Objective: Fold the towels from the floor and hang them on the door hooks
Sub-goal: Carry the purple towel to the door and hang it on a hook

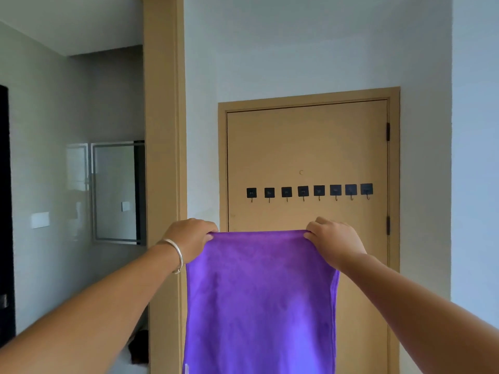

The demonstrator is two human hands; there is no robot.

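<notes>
Two hands' fingers (213, 231) pinch one purple towel (259, 300); eight hooks (309, 191) on door (307, 144)

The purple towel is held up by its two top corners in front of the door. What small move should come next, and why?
Probably bring the left hand across to the right hand, folding the purple towel in half. It hangs open at full width, pinched at both top corners, and all door hooks are bare, so it seems too wide to hang yet.

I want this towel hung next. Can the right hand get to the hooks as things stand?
Probably yes, once freed: nothing hangs on the hooks or blocks them, but the right hand has a grip on the towel.
</notes>
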